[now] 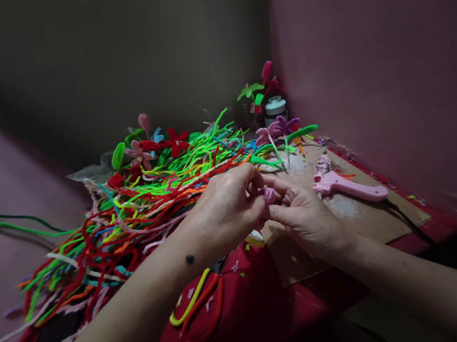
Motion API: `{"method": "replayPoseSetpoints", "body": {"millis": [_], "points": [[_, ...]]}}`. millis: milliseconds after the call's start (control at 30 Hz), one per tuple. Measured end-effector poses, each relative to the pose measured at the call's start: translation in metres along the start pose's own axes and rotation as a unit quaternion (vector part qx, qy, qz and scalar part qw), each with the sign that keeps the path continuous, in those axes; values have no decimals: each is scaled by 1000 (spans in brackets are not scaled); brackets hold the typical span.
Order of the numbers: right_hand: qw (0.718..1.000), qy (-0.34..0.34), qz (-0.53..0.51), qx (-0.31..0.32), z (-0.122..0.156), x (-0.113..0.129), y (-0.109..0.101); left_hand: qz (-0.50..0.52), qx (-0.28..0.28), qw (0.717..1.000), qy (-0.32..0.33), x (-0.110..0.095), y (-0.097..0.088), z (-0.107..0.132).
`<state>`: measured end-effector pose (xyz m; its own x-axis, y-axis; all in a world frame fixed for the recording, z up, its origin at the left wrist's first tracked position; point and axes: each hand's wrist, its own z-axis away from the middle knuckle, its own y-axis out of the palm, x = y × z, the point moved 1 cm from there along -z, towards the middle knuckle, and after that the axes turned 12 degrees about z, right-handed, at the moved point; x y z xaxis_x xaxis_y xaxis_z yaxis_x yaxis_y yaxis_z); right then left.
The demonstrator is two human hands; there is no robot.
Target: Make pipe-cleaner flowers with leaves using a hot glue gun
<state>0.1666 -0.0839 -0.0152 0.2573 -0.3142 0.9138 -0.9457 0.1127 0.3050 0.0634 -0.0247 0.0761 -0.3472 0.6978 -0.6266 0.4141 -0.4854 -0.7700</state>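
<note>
My left hand (234, 200) and my right hand (298, 210) meet above the near edge of the cardboard. Between their fingertips is a small pinkish-purple piece of pipe cleaner (269, 195), curled up tight, with both hands closed on it. Fingers cover most of it, so its full shape is hidden. Below my left wrist lies a pair of scissors (197, 302) with one yellow and one red handle, blades partly out of sight. To the right of my right hand, a pink glue gun (352, 186) rests on the cardboard sheet (396, 216).
A large heap of colourful pipe cleaners (165, 194) spreads over the left side. Pipe-cleaner flowers (176, 142) lie behind it, and purple ones (284, 125) sit on the cardboard's far end. A white-lidded jar (275, 107) stands in the corner. A black cord (409, 220) trails from the glue gun.
</note>
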Motion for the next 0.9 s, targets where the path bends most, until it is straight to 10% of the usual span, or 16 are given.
{"method": "replayPoseSetpoints", "body": {"millis": [900], "points": [[998, -1, 64, -2, 2, 8, 7, -10, -15, 1000, 21, 4, 10, 2]]}}
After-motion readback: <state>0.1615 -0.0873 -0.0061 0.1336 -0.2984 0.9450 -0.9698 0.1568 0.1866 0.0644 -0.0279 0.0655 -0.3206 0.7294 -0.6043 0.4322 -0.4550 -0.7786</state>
